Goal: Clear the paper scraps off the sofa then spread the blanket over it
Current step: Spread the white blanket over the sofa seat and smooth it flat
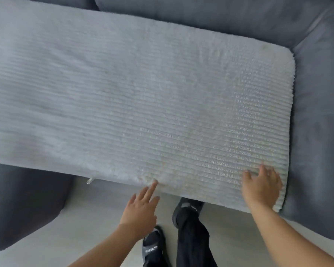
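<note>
A white ribbed fluffy blanket (143, 105) lies spread flat over the seat of a dark grey sofa (316, 112), its front edge hanging over the seat's front. My left hand (141, 207) hovers at the blanket's front edge, fingers apart, fingertips touching the fringe. Palm down, my right hand (260, 185) rests flat on the blanket near its front right corner, fingers spread. No paper scraps are visible.
The sofa's right armrest (320, 170) rises beside the blanket's right edge, and the backrest (220, 14) runs along the top. A dark grey sofa part (21, 205) bulges at lower left. My feet in dark slippers (152, 247) stand on the pale floor (85, 218).
</note>
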